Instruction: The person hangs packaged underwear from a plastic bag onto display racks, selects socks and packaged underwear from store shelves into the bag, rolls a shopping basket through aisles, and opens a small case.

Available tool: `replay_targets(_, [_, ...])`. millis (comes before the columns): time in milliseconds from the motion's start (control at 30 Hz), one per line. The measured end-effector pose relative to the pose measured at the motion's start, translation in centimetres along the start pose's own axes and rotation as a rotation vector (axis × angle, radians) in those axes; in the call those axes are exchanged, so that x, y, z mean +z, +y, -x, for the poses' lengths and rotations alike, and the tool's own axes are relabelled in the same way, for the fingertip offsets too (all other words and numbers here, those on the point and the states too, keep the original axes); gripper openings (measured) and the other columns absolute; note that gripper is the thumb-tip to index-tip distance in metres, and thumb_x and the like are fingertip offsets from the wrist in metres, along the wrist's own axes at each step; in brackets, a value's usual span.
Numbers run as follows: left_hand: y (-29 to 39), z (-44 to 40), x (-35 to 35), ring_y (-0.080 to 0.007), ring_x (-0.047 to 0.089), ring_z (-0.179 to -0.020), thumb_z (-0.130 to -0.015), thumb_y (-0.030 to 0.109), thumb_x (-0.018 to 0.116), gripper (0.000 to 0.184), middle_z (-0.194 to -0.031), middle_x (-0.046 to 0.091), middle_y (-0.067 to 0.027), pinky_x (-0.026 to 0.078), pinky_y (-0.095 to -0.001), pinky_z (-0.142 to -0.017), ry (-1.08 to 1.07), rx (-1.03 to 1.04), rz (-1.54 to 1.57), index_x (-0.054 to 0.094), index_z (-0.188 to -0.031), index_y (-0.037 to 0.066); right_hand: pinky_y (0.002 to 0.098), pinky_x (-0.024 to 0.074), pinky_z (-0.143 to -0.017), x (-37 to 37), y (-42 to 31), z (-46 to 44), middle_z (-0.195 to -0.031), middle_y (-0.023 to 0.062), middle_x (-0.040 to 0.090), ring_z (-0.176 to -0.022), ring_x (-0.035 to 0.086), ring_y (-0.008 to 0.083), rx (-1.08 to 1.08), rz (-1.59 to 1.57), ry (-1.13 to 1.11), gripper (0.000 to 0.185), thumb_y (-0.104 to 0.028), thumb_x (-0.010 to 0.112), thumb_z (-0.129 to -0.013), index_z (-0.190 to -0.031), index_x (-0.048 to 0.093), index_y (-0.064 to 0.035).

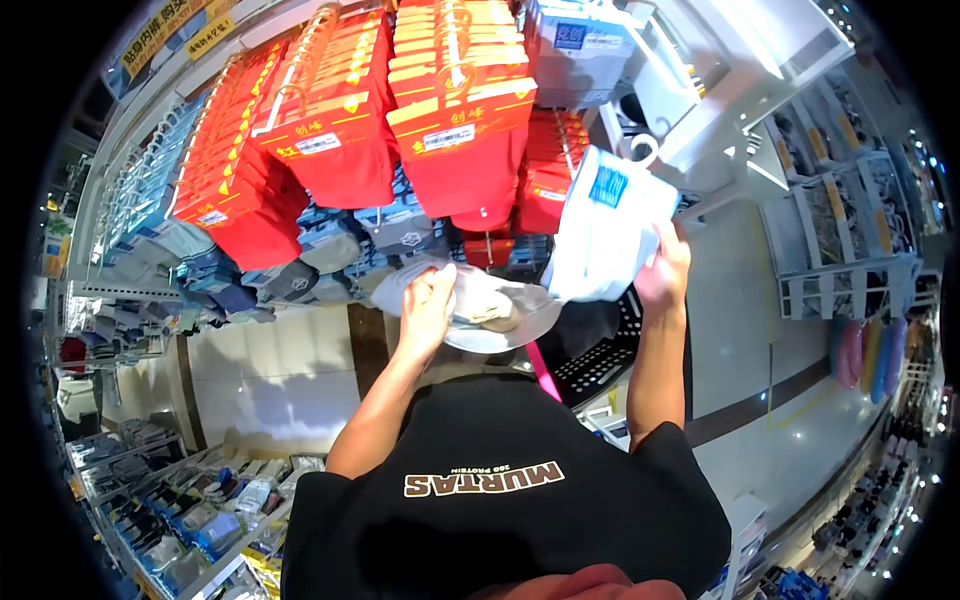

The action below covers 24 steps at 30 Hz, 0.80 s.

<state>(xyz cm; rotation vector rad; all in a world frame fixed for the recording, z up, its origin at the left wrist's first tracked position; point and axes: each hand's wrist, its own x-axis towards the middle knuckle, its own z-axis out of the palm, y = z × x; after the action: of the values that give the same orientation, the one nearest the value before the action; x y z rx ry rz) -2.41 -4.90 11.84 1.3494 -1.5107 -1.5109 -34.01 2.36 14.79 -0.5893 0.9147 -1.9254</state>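
The biggest thing in front of us is the display rack (85,290), its hooks loaded with packs of folded goods that run across the top and down the left. Below it spreads the pale tiled floor (275,370), crossed by dark bands, and over that leans the person in a black T-shirt (480,440) with lettering on the chest. Along the right stands another white shelf unit (790,262), and at lower left a low display (200,515) is heaped with small packs. The brightest block is the red packs (455,165), hanging in thick rows with orange-and-red header cards; blue and grey packs (405,220) hang behind and under them. Just in front of the person is a black basket (600,350), its side full of holes, with a pink strip (545,372) at its left. Up between the rack and the basket is the white packet (595,240), tilted and glaring under the lights; left of it, lower down, is a clear plastic packet (500,325) with something pale inside. The right hand (662,268) is clamped on the white packet's right edge, though glare hides exactly how each finger lies. The left hand (430,300) pinches the clear one, thumb and fingers together on the film. Smallest are the white packet's blue label (608,187) and pale hook (643,152).
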Motion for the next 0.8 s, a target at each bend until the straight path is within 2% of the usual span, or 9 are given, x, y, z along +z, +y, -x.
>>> replay_targets(200, [-1.2,-0.2,0.0,-0.0069,0.039,-0.058,-0.100,0.035,0.057,0.045,-0.060,0.047,0.0026,0.032,-0.0283,-0.053,-0.020,0.058,0.048,0.050,-0.068,0.004,0.0401,0.0439,-0.105,7.8,-2.0,-7.8,-0.136,0.0109,0.054,-0.125,0.053,0.0226,-0.285,0.097,0.012,0.040,-0.011,0.048,-0.104,-0.143,0.043,-0.0063])
replay_targets(333, [-2.9,0.3,-0.9,-0.0074,0.039,-0.060,-0.100,0.034,0.059,0.042,-0.063,0.047,0.0033,0.033,-0.0287,-0.055,0.097,0.059,0.003,0.053,-0.071,0.004,0.0373,0.0425,-0.105,7.8,-2.1,-14.9,-0.131,0.0114,0.058,-0.121,0.054,0.0204,-0.288,0.136,-0.137,0.043,-0.011,0.055,-0.101,-0.141,0.044,-0.0021])
replay_targets(433, [-2.2,1.4,-0.7,-0.0072,0.039,-0.064,-0.099,0.033,0.061,0.040,-0.066,0.042,0.0047,0.033,-0.0277,-0.058,0.108,-0.028,0.135,0.052,-0.071,0.005,0.0350,0.0431,-0.103,7.5,-1.7,-19.1,-0.128,0.0125,0.060,-0.119,0.055,0.0196,-0.344,0.479,-0.151,0.045,-0.014,0.061,-0.098,-0.138,0.048,0.0003])
replay_targets(533, [-2.9,1.5,-0.2,-0.0031,0.034,-0.059,-0.100,0.032,0.060,0.039,-0.063,0.042,0.0082,0.027,-0.0244,-0.053,0.105,0.025,0.127,0.050,-0.068,0.011,0.0339,0.0426,-0.102,6.9,-0.4,-22.0,-0.128,0.0132,0.060,-0.118,0.055,0.0187,-0.391,0.568,-0.009,0.048,-0.014,0.067,-0.094,-0.136,0.051,0.0021])
replay_targets(633, [-2.4,1.7,0.1,-0.0037,0.036,-0.061,-0.100,0.032,0.060,0.038,-0.064,0.043,0.0080,0.027,-0.0256,-0.054,0.089,0.066,0.172,0.052,-0.070,0.010,0.0322,0.0463,-0.091,6.0,0.6,-21.5,-0.114,0.0165,0.064,-0.105,0.059,0.0209,-0.545,0.718,0.105,0.063,-0.027,0.075,-0.088,-0.134,0.047,0.0051])
replay_targets(667, [-1.9,1.9,0.2,-0.0040,0.036,-0.062,-0.100,0.033,0.060,0.038,-0.064,0.043,0.0080,0.027,-0.0260,-0.054,0.099,0.074,0.165,0.053,-0.071,0.010,0.0337,0.0458,-0.096,5.7,1.3,-20.6,-0.120,0.0174,0.061,-0.111,0.058,0.0235,-0.725,0.858,0.187,0.065,-0.028,0.076,-0.087,-0.135,0.046,0.0044])
replay_targets(700, [-1.7,2.0,0.4,-0.0059,0.039,-0.064,-0.100,0.034,0.060,0.037,-0.066,0.045,0.0072,0.030,-0.0274,-0.056,0.168,0.118,0.078,0.056,-0.075,0.007,0.0347,0.0454,-0.097,6.8,1.2,-18.0,-0.121,0.0171,0.060,-0.114,0.057,0.0244,-0.688,0.835,0.211,0.063,-0.024,0.075,-0.087,-0.136,0.045,0.0035])
replay_targets(733, [-1.0,2.0,-0.1,-0.0122,0.041,-0.067,-0.100,0.031,0.057,0.039,-0.066,0.046,-0.0038,0.037,-0.0330,-0.062,0.085,0.038,0.001,0.052,-0.074,0.001,0.0356,0.0450,-0.099,8.0,0.9,-14.8,-0.123,0.0167,0.059,-0.116,0.056,0.0253,-0.643,0.814,0.238,0.062,-0.020,0.075,-0.088,-0.137,0.045,0.0025])
replay_targets(800, [-1.8,1.6,0.5,-0.0133,0.041,-0.064,-0.100,0.029,0.056,0.040,-0.064,0.046,-0.0078,0.038,-0.0345,-0.060,0.188,0.247,-0.155,0.053,-0.074,-0.001,0.0345,0.0462,-0.100,7.5,2.1,-10.4,-0.138,0.0181,0.051,-0.121,0.055,0.0223,-0.787,0.899,0.182,0.057,-0.006,0.070,-0.090,-0.139,0.042,0.0037])
